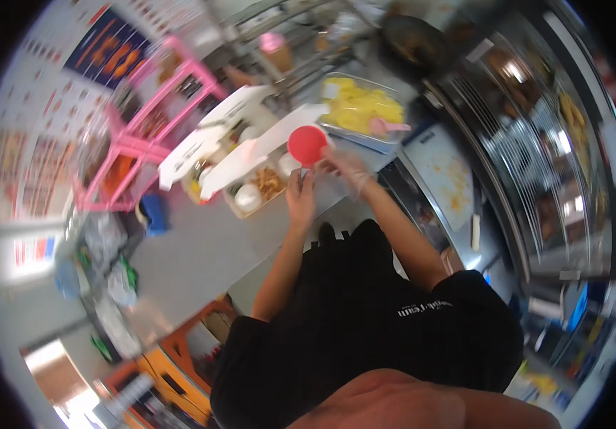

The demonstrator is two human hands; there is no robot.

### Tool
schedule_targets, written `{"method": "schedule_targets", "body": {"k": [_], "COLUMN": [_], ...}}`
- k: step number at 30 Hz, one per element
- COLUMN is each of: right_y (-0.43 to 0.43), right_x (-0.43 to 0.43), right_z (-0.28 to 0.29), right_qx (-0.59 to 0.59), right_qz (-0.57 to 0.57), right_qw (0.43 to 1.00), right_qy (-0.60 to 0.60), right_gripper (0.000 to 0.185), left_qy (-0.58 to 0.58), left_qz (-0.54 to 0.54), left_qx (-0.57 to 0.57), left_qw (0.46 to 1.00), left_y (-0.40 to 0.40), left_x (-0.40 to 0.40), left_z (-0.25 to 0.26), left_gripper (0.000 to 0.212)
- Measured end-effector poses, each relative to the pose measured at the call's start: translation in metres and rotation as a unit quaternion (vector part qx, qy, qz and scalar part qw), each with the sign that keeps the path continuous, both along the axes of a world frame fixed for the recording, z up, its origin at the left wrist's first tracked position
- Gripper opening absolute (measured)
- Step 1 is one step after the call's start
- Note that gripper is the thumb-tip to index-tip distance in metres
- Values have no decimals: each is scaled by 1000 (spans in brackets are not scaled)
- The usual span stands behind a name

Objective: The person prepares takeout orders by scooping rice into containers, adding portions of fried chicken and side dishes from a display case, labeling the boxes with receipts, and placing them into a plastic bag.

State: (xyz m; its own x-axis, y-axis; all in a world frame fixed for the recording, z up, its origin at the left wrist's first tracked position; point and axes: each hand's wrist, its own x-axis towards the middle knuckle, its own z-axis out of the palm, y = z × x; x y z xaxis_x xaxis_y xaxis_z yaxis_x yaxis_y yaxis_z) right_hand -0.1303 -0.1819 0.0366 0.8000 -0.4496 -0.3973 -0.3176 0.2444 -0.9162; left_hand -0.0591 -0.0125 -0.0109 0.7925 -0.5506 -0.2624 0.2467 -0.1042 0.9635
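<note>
My left hand [301, 195] grips the short handle of a round red cup or scoop [307, 146] over the metal counter [206, 257]. My right hand [346, 169], in a clear plastic glove, is at the cup's right side; whether its fingers hold the rim is too blurred to tell. Just left of the hands, an open white takeout box [257, 206] holds shredded brown food and white round items. A second open takeout box [195, 190] with food stands behind it. Beyond my right hand is a clear tub of yellow food [364, 104] with a pink scoop [388, 127] on it.
A pink rack [166, 120] with containers and a blue tape dispenser [152, 214] stand at the left. At the right are a cutting board [442, 171] with food bits, a white-handled tool [476, 232] and a glass display case [522, 139]. A dark wok [414, 40] lies at the back.
</note>
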Motion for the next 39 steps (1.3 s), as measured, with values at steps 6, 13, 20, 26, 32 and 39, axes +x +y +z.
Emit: {"method": "schedule_targets", "body": {"k": [6,13,20,26,32,39], "right_y": [9,-26,-73,-85,-55,-34], "right_x": [-77,-304,-569,-645,-568,-334], "right_z": [-53,-60,-98,-123,-53,-45], "right_qx": [217,162,42,88,-95,36], "right_qz": [-313,-556,-828,-872,-768,-760], "right_qw": [925,815,559,476,414,646], "right_qy": [11,-9,-13,-77,480,-64], "right_gripper": [39,39,27,21,63,41], "left_qy": [-43,-127,-20,-7,-86,-282], "left_qz": [-282,-591,-631,-589,-545,-591], "left_qx": [-13,155,121,154,145,-109], "left_qw": [958,782,766,793,821,748], "left_y": [-49,-91,-121,-126,-132,-155], "left_x": [-76,-135,-106,-85,-107,-246], "left_z": [-6,37,14,25,36,102], "left_gripper": [56,65,45,43,41,43]}}
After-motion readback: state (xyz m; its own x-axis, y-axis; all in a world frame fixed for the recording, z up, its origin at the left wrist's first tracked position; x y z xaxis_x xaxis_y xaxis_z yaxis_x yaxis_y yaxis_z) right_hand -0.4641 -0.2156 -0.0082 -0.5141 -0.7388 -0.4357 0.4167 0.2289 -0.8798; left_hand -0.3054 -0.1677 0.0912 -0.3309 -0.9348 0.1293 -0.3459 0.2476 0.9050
